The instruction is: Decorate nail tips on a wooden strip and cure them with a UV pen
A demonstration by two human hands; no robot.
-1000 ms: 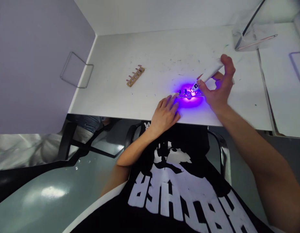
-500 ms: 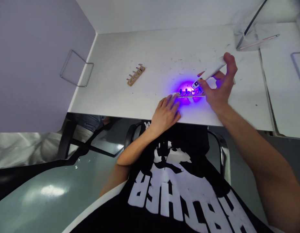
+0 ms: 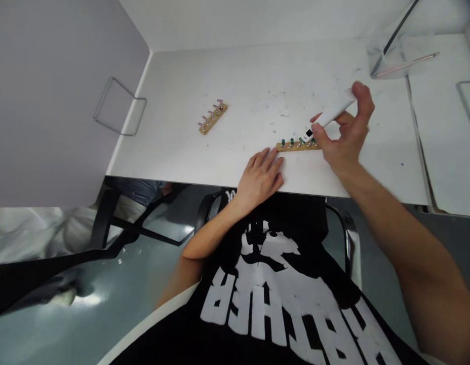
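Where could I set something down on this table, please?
Bare tabletop lies between the metal wire bracket and pink-tipped wooden strip, and between the right hand and table seam. It's crowded around the green-tipped wooden strip, beside the left hand and white handheld lamp.

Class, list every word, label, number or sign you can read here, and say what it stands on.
"ATHER", apparently: upside-down, large white letters on the black shirt; the letter before it is unclear.
White mark at the lap: too small to read.
White handheld device in the right hand: no legible text.
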